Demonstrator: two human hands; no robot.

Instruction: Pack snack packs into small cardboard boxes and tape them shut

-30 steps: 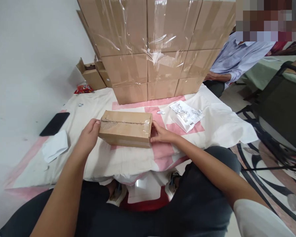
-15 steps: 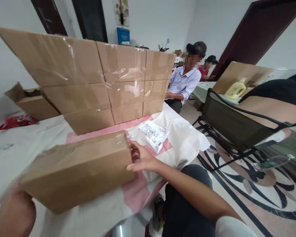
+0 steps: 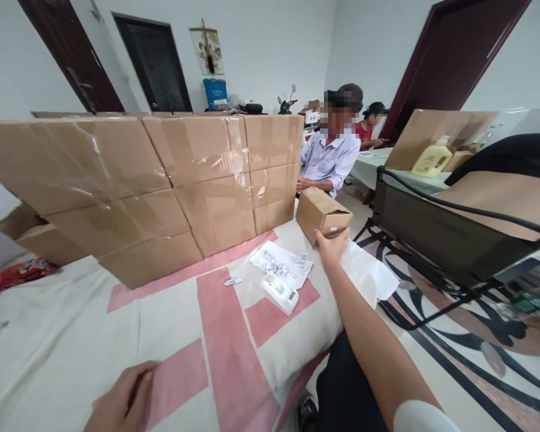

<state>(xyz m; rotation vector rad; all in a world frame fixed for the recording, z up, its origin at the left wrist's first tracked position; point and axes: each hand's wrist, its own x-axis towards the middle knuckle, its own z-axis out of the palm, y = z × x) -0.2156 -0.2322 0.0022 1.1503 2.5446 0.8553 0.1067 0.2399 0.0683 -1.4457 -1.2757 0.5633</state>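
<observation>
At the right end of the stacked cartons (image 3: 211, 153), a cardboard box (image 3: 317, 207) rests near the cloth's far right corner. My right hand (image 3: 333, 245) grips its near end, thumb on the left side and fingers underneath. My left hand (image 3: 123, 399) is low over the striped cloth (image 3: 171, 324), holding nothing, with a gap between thumb and fingers. Between the hands lie a white tape dispenser (image 3: 279, 294) and a white sheet (image 3: 303, 273) with small clear and silvery pieces on it.
Behind the box sits a person in a light shirt (image 3: 330, 156); another person in red (image 3: 364, 132) is farther back. A dark folding chair (image 3: 432, 240) stands on the right, near a yellow bottle (image 3: 432, 159). A red packet (image 3: 18, 276) lies at the far left.
The box has gone from the front left to the right end of the stack, turned end-on, with my right hand on it. My left hand has come away from the box.
</observation>
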